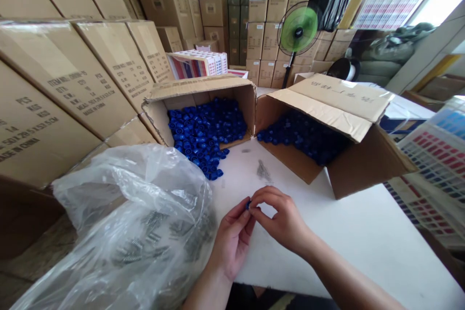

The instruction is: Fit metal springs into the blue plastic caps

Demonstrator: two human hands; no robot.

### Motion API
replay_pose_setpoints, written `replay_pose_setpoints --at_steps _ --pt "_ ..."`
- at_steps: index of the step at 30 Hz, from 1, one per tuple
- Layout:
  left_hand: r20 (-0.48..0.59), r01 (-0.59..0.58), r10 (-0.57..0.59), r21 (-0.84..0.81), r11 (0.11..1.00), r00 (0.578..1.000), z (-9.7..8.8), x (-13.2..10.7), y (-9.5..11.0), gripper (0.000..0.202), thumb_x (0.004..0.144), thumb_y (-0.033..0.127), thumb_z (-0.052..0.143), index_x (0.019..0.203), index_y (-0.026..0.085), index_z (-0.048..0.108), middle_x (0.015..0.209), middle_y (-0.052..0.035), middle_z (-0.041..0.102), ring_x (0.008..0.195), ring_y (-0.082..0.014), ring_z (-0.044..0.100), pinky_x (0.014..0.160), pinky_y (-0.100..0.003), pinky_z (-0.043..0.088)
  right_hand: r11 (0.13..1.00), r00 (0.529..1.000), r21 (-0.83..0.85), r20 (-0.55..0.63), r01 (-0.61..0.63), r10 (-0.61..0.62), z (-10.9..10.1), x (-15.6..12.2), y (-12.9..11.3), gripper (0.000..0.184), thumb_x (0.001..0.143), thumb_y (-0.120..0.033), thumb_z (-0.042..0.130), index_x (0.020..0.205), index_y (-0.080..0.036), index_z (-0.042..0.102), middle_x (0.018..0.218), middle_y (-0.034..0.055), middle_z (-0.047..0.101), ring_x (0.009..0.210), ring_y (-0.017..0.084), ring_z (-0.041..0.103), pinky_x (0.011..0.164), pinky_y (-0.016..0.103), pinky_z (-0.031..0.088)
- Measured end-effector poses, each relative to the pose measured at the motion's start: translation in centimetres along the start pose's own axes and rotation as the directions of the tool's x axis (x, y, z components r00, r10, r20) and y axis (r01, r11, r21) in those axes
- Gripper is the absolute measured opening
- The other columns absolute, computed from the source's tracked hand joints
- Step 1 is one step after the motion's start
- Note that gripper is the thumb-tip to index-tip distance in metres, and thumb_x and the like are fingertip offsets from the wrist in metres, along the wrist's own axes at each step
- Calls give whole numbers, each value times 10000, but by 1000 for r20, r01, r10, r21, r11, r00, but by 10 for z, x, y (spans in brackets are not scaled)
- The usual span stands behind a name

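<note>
Above the white table, my left hand [234,237] pinches a small blue plastic cap [248,205] between thumb and fingers. From the other side, the thumb and forefinger of my right hand [279,213] close on the same cap; whether they also hold a smaller part there is hidden. Beyond my hands lies a small pile of metal springs [262,170]. Many like blue caps [207,126] spill out of an open carton [199,85] at the back. To the left, a clear plastic bag [145,174] holds more springs [152,237].
A second open carton [366,160] with blue pieces [305,135] lies on the right of the white table [348,232]. Stacked cardboard boxes [69,72] wall the left side. A green fan [298,29] stands behind, and white crates [436,164] are at the far right.
</note>
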State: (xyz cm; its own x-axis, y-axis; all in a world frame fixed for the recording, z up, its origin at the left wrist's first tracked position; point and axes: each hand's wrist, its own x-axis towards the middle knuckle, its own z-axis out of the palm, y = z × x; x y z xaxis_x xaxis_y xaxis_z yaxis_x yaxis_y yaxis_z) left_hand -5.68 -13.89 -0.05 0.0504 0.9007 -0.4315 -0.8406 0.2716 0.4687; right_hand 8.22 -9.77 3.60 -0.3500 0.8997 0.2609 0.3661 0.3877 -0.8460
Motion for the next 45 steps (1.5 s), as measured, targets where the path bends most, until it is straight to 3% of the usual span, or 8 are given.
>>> replay_pose_setpoints --at_steps 4,10,17,22,33,39,42,45 --pt "10 -17 17 -5 1000 1000 -2 -1 1 303 736 73 708 1030 146 708 1066 -85 720 919 -109 694 866 -166 564 991 992 133 122 -33 16 -11 8 -3 233 854 -358 591 892 -145 680 1006 39 564 942 28 540 875 126 449" --pt "-17 12 -12 22 1000 1000 -4 0 2 354 710 78 735 1054 147 697 1063 -97 717 962 -171 697 807 -153 576 834 926 416 262 -363 272 -15 45 16 482 873 -548 519 1011 -94 607 1019 74 578 841 28 535 789 128 454" --pt "-83 25 -24 22 999 996 -5 -2 2 326 733 25 682 1038 139 695 1058 -99 717 937 -158 704 782 -155 586 950 935 -218 231 -221 271 38 121 27 332 879 -439 523 1070 -207 665 1008 10 603 822 21 529 771 115 380" --pt "-138 11 -9 15 1000 990 -6 -3 3 307 743 -17 638 996 144 705 1035 -92 726 932 -171 708 777 -177 600 922 908 -332 291 -201 303 68 149 27 430 739 -450 679 1056 -160 700 962 60 616 865 89 556 802 146 392" --pt "-176 4 3 37 999 984 -7 -2 6 310 767 -41 583 962 159 717 1019 -76 731 917 -164 711 780 -188 602 930 887 -261 318 -258 335 76 149 26 376 657 -371 735 995 -207 702 971 9 611 913 86 552 839 137 414" --pt "-139 19 -19 -2 1000 990 -7 1 7 318 761 -30 600 986 161 718 1036 -87 726 912 -153 709 745 -160 596 931 898 64 292 -360 328 30 105 23 495 826 -277 590 1302 -184 493 1111 44 557 824 0 556 772 103 459" --pt "-96 4 -5 -12 1000 995 -1 2 9 298 756 4 635 1006 147 712 1045 -98 722 920 -152 707 762 -154 590 680 879 562 363 -471 309 -4 67 23 555 747 -349 709 1223 -142 514 1132 67 539 871 21 577 820 133 492" --pt "-61 -5 3 -22 1000 998 6 2 11 289 741 28 669 1002 144 710 1032 -91 725 927 -156 706 775 -151 586 504 860 697 397 -510 320 -25 35 19 605 706 -367 755 1207 -133 512 1170 79 519 1024 86 585 940 190 495"
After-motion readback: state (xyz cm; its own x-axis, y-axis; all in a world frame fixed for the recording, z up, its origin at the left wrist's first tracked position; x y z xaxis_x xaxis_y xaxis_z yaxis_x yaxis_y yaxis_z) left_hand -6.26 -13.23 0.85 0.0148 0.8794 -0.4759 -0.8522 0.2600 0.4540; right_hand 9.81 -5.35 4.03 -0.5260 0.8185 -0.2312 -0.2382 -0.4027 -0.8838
